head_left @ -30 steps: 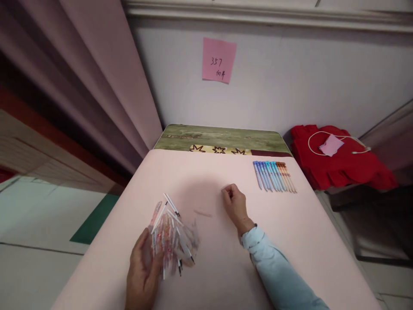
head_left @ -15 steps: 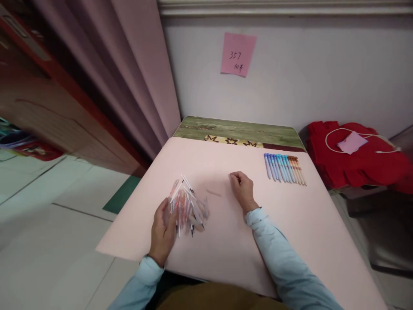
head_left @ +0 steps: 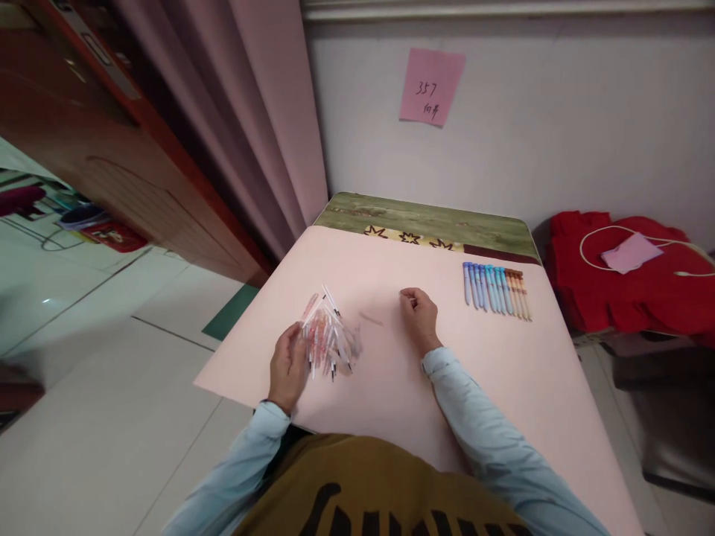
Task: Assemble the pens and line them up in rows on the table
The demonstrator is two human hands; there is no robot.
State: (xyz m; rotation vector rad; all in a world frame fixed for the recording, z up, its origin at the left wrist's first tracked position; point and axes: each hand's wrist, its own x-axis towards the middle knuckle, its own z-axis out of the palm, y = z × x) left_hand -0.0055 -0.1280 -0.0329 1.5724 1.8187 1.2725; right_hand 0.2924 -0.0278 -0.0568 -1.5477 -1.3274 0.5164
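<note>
A loose pile of white pen refills and clear pinkish pen parts (head_left: pixel 329 344) lies left of the middle on the pale pink table cover (head_left: pixel 391 394). My left hand (head_left: pixel 288 368) rests at the pile's left edge, thumb and fingers apart, touching or nearly touching it. To the right of the pile, my right hand (head_left: pixel 418 316) is over the cover with its fingers curled together; whatever may be in them is hidden. Between pile and right hand shows a thin brownish streak (head_left: pixel 371 319), too blurred to name. Several pens (head_left: pixel 494 290) lie side by side at the right, with blue, light blue and brown ends.
Green patterned tabletop (head_left: pixel 424 216) shows beyond the cover, against a white wall with a pink note (head_left: pixel 431 88). Red cloth (head_left: pixel 586 283) with a white cable and pink paper sits to the right. A curtain (head_left: pixel 273 112) and wooden door (head_left: pixel 139 179) border the left.
The view has shifted, so more of the brown garment shows at the bottom. Both hands keep nearly the same places relative to the pile and the pen row.
</note>
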